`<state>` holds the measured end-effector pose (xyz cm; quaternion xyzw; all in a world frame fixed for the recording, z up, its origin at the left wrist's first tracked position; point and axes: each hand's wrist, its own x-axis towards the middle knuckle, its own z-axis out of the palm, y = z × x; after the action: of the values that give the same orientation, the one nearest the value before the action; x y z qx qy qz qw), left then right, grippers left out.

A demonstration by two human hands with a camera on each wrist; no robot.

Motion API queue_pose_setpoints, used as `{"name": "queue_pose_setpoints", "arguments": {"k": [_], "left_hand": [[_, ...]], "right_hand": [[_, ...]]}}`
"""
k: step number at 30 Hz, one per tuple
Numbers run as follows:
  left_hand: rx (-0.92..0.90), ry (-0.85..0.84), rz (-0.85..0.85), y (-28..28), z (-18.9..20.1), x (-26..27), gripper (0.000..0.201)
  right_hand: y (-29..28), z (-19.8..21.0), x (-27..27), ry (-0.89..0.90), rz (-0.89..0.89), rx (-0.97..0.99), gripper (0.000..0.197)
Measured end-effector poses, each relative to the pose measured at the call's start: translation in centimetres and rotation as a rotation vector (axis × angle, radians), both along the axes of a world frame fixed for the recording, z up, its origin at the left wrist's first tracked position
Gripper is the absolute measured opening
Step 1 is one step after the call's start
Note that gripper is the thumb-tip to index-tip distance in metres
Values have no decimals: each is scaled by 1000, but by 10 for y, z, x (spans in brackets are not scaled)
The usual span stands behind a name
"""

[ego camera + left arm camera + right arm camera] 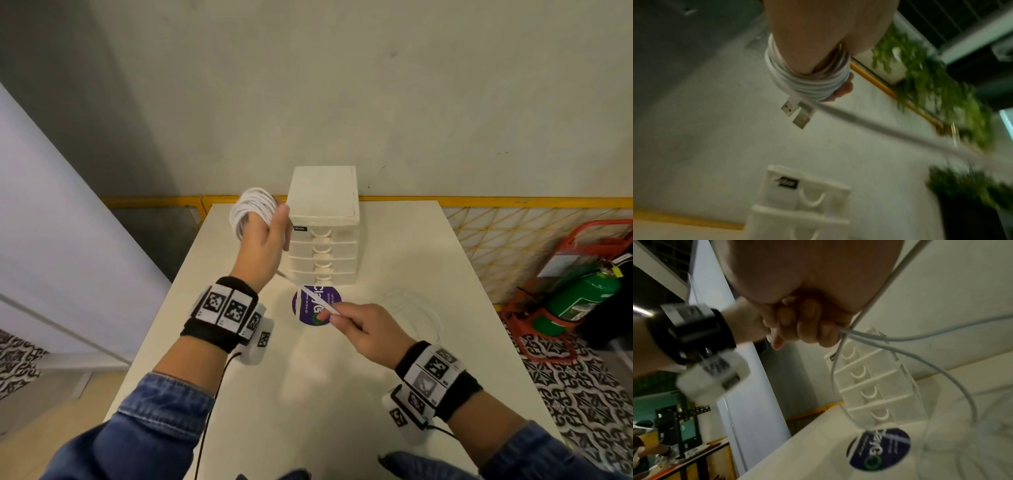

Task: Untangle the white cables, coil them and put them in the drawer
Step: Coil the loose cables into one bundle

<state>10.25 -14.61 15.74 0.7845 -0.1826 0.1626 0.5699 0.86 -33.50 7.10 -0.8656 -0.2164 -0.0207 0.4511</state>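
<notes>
Overhead, beside the white table's [342,394] drawer unit [323,226], the left hand [260,240] is wearing coiled white cables [251,209] while the right hand [366,330] is pinching their tail; wrist views are showing limp, light, springy cord, best gripped across all loops.

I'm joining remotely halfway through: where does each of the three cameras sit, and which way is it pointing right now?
Head: worn on the head, looks forward and down at the table, the drawer unit, both forearms and hands.
Left wrist: looks along the left hand, wrapped in the white cable coil, towards the wall.
Right wrist: looks along the right hand, which grips the cable strand; the left forearm shows.
All three share the drawer unit; head and right wrist share the round sticker.
</notes>
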Motion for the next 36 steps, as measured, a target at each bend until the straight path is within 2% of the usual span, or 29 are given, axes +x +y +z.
{"name": "queue_pose_setpoints", "arguments": {"k": [1, 3, 7, 10, 12, 14, 16, 20, 22, 25, 29, 33, 36], "left_hand": [[132, 11, -18, 1, -11, 0, 49], [265, 74, -104, 3, -30, -4, 57], [244, 339, -326, -5, -52, -24, 82], [70, 488, -580, -17, -51, -41, 93], [-42, 583, -688, -25, -47, -48, 94], [-174, 675, -765, -33, -42, -53, 86], [-363, 757, -839, -38, -36, -56, 73], [-656, 768, -933, -42, -27, -53, 62], [-763, 743, -939, -41, -21, -52, 59], [-922, 640, -865, -36, -8, -43, 52], [-1034, 514, -599, -20, 6, -20, 45], [-1021, 496, -365, -5, -8, -2, 42], [-893, 527, -273, -3, -26, 1, 39]], "right_hand": [[0, 7, -2, -28, -3, 18, 21], [-1, 21, -3, -89, -10, 64, 19], [-7, 46, 7, -201, -63, 92, 28], [-15, 57, 23, -291, -145, 36, 33], [-23, 57, 37, -308, -201, 68, 26], [-27, 53, 49, -269, -226, 93, 18], [-28, 46, 55, -201, -215, 99, 19], [-22, 24, 51, -52, -187, 191, 26], [-17, 8, 45, 17, -200, 221, 26], [-12, -20, 34, 129, -191, 143, 24], [-11, -48, 9, 278, -106, 24, 16], [-6, -35, 0, 186, -43, -8, 26], [1, -9, -3, 27, 35, -53, 30]]}}
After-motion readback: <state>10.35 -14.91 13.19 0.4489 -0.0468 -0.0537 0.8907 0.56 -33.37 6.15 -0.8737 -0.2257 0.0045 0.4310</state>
